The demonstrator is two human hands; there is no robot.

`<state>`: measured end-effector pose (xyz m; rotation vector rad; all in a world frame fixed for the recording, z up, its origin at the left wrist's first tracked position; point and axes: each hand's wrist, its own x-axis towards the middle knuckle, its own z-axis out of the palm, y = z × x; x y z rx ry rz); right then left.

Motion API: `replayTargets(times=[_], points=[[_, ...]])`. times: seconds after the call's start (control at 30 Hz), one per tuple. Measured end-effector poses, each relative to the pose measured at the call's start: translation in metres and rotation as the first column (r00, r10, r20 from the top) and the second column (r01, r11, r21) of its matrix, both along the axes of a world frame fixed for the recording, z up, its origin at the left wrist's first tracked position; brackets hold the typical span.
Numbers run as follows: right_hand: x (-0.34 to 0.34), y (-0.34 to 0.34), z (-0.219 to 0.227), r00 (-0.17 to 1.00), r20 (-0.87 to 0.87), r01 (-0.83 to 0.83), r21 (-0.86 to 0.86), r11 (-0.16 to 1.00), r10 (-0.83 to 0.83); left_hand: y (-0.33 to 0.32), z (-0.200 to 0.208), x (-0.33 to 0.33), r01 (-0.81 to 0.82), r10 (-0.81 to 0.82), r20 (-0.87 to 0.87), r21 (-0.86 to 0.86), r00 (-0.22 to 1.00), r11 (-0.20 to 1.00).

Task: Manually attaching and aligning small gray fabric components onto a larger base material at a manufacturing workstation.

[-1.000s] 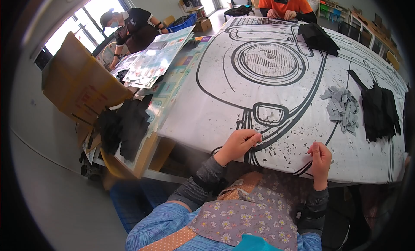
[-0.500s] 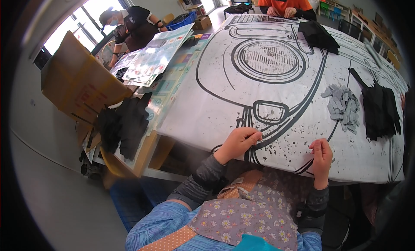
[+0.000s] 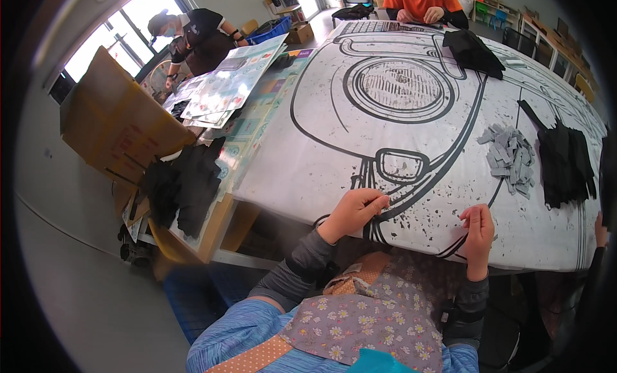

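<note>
My left hand (image 3: 357,212) rests on the near edge of the white cloth (image 3: 321,161), its fingers curled and thumb against them. Farther right along the same edge lies my right hand (image 3: 477,235), also loosely closed. Nothing shows in either hand, though the insides of the palms are hidden. The cloth is printed with thick black lines, a round lamp shape and dark specks. Beyond my right hand sits a heap of small grey strips (image 3: 508,159), with a pile of black fabric pieces (image 3: 564,161) beside it.
More black fabric (image 3: 474,53) lies at the far side. To the left, a cardboard box (image 3: 122,119) and black gloves or cloths (image 3: 186,186) stand on a side table with shiny sheets (image 3: 234,80). People work at the far edge, far left and right rim.
My hands have not moved. At the right rim, another person's hand has come lower and a black piece now shows there. The person at far left has shifted an arm slightly.
</note>
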<state>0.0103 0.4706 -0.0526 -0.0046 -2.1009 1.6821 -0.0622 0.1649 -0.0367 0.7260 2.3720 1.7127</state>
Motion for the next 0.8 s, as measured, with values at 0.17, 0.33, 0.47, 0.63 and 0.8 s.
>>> replayTargets(times=[0.17, 0.33, 0.47, 0.63, 0.8], points=[[-0.0001, -0.0026, 0.0031, 1.0, 0.011, 0.013, -0.072, 0.997, -0.012, -0.0006, 0.0, 0.0003, -0.004, 0.004, -0.002, -0.006, 1.0, 1.0], [0.0004, 0.0043, -0.0036, 1.0, 0.025, -0.015, 0.029, 0.999, 0.014, 0.0, -0.0003, 0.0001, 0.0, 0.0, 0.004, 0.002, 1.0, 1.0], [0.0015, 0.0035, -0.0009, 0.999, 0.035, -0.016, 0.052, 0.999, 0.014, -0.0002, 0.0, 0.0006, 0.0, 0.0, -0.001, 0.0, 1.0, 1.0], [0.0019, 0.0002, 0.003, 0.999, 0.045, -0.005, 0.075, 0.997, 0.002, -0.0006, -0.0011, 0.0004, 0.0, 0.0, -0.007, -0.014, 1.0, 1.0], [0.0026, 0.0024, 0.003, 0.998, 0.067, -0.026, 0.112, 0.993, 0.019, 0.0004, 0.0025, 0.0011, -0.006, 0.006, -0.017, -0.022, 1.0, 1.0]])
